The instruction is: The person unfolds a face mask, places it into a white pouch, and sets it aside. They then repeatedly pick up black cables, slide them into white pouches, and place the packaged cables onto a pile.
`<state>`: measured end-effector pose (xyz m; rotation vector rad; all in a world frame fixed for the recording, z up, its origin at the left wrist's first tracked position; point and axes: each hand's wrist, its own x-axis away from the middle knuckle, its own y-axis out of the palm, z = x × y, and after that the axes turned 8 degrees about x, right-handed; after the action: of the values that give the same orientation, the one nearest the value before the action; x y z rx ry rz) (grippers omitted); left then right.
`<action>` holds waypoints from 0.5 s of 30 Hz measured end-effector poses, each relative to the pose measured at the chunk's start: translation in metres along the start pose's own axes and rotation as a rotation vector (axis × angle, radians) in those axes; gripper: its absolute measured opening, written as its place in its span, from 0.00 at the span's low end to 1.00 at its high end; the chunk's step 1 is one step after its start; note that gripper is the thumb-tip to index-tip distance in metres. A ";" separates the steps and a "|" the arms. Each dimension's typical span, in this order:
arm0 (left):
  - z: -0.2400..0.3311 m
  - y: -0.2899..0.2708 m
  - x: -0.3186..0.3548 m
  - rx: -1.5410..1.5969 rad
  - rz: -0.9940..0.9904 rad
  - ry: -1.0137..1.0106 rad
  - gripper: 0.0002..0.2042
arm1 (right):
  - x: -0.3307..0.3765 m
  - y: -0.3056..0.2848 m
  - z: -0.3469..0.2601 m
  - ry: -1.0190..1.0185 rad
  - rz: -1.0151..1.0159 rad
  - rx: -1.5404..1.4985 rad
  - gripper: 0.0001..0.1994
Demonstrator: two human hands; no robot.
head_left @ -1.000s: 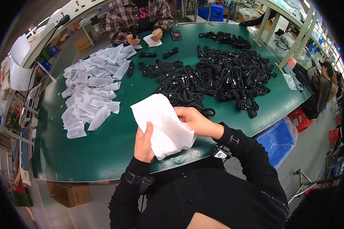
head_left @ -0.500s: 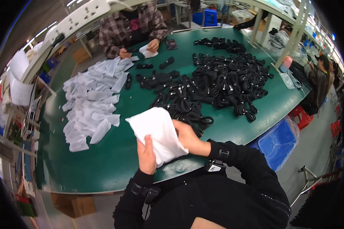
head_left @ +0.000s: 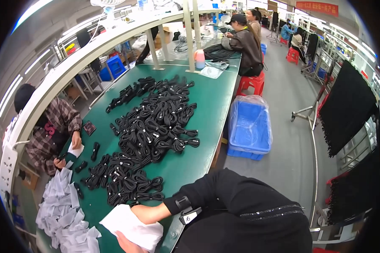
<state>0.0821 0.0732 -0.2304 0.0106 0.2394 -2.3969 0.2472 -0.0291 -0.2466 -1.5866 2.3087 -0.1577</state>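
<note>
Left hand [head_left: 128, 243]: partly curled, gripping the white packet [head_left: 124, 221] by its near edge; likely steadies it, since it looks limp. Right hand [head_left: 150, 213]: at the packet's upper edge, fingers hidden, so can't tell if behind or inside, nor how far curled. Packet sits just this side of the cables [head_left: 152, 128], over the table [head_left: 190, 164], so presumably handy to them. Cables: black, coiled and tied, probably so they don't tangle in the heap. Left of cables: pale sleeves [head_left: 61, 206], piled apart, maybe to avoid mixing. Beyond those, also left of cables: co-worker [head_left: 57, 118] with a white piece. Right of cables, on floor: blue bin [head_left: 245, 149], plastic-lined, perhaps against dust.
</note>
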 end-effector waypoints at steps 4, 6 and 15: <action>-0.002 0.013 0.007 -0.149 0.043 0.096 0.24 | 0.000 0.007 -0.011 0.296 0.176 0.340 0.16; 0.010 0.021 0.014 0.146 0.167 -0.104 0.24 | 0.009 0.014 -0.022 0.268 0.267 0.309 0.15; -0.008 0.021 0.007 0.255 0.210 -0.085 0.25 | 0.018 0.013 -0.026 0.101 0.255 0.392 0.12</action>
<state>0.0908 0.0546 -0.2421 0.0491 -0.1043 -2.1976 0.2214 -0.0432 -0.2300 -1.1072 2.3473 -0.5976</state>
